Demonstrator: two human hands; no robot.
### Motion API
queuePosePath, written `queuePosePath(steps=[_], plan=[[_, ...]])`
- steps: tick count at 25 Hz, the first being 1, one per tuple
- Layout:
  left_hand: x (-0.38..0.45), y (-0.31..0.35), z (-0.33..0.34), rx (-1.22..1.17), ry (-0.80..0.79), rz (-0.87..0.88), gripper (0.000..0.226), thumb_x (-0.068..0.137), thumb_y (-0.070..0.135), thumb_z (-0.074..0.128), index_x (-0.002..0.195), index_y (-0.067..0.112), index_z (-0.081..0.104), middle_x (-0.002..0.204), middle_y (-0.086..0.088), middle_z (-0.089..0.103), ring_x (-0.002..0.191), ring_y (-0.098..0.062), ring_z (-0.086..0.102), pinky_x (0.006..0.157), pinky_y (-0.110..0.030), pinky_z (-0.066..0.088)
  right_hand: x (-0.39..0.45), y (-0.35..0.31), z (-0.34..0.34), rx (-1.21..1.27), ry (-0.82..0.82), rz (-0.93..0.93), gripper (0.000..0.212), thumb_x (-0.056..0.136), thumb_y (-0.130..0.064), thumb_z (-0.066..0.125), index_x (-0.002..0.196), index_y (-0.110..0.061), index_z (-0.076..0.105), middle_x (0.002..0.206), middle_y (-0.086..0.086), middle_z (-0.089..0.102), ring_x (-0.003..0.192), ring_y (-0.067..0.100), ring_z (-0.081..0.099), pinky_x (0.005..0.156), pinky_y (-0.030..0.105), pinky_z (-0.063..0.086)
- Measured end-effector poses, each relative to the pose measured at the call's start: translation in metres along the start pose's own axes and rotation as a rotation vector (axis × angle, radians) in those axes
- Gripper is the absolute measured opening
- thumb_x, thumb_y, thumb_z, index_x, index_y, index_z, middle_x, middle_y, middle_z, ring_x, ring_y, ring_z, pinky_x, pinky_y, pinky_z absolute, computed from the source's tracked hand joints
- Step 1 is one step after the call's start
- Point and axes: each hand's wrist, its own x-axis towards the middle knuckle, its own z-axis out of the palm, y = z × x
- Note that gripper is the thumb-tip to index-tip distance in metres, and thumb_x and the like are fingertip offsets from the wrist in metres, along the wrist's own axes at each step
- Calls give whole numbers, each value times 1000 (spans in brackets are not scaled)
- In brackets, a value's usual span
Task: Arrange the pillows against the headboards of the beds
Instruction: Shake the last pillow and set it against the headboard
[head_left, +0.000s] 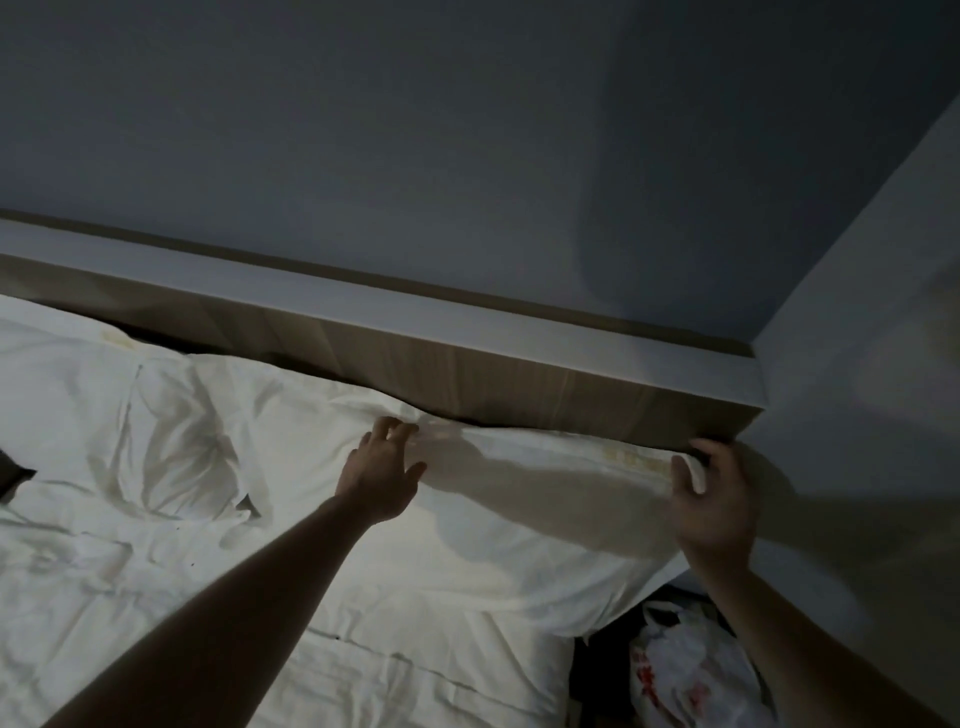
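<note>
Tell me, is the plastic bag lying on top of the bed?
No, the plastic bag lies down in the dark gap beside the bed, below the right hand, not on the bedding.

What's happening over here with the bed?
A person is setting a white pillow against the wooden headboard. The left hand pinches the pillow's top edge near its middle, and the right hand grips its right corner, next to the headboard's end. A second pillow lies rumpled to the left. A plastic bag sits on the floor beside the bed.
</note>
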Motion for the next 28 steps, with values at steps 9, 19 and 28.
queuePosePath(steps=[9, 19, 28], plan=[[5, -97, -43, -244, 92, -624, 77, 84, 70, 59, 132, 10, 54, 134, -14, 61, 118, -37, 64, 100, -46, 53, -49, -123, 112, -31, -709, -307, 62, 96, -39, 64, 153, -23, 46, 156, 0, 47, 137, 22, 52, 105, 39, 48], [37, -86, -16, -532, 87, -649, 30, 92, 33, 55, 91, 12, 78, 88, -9, 79, 85, -31, 74, 77, -37, 62, -33, -150, 140, -48, -505, -314, 25, 97, -16, 64, 74, -25, 62, 80, -3, 61, 75, 24, 59, 57, 30, 36], [28, -95, -3, -656, 6, -577, 28, 95, 32, 54, 96, 15, 76, 91, -6, 80, 87, -26, 77, 82, -43, 64, -39, -137, 142, -75, -536, -283, 9, 96, -22, 70, 87, -21, 69, 85, 0, 61, 77, 28, 65, 61, 32, 39]])
